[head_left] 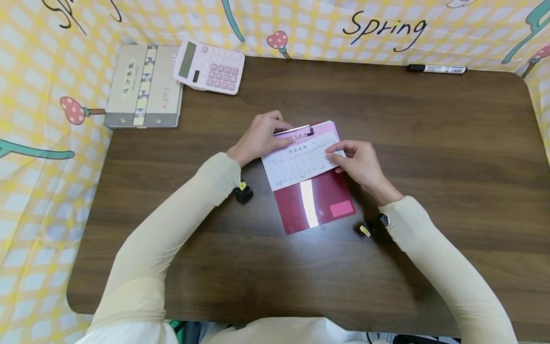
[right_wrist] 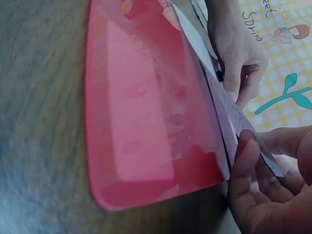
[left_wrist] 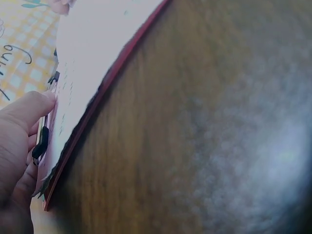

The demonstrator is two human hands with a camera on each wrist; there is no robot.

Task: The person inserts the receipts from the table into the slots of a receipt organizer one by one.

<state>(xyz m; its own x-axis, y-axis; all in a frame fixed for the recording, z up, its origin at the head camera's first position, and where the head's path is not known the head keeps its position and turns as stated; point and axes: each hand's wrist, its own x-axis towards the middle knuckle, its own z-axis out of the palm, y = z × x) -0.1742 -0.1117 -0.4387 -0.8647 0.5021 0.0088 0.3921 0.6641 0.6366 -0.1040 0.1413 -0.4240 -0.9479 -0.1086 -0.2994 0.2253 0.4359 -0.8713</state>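
Observation:
A dark red clipboard (head_left: 296,210) with a glossy surface lies slightly turned at the middle of the table. On its upper half are a white printed form (head_left: 296,167) and pink sheets under the metal clip (head_left: 304,131). My left hand (head_left: 262,136) grips the clipboard's top edge by the clip, thumb on top and fingers behind, as the left wrist view shows. At the form's right edge, my right hand (head_left: 361,165) pinches the paper between thumb and fingers. In the right wrist view the form's sheets (right_wrist: 229,107) stand lifted off the red board (right_wrist: 136,122).
A grey boxed notebook (head_left: 163,91) sits at the back left, with a pink calculator (head_left: 219,71) resting partly on its corner. A black and white marker (head_left: 442,69) lies along the back edge. Yellow checked cloth (head_left: 309,33) rises behind the table and on its left.

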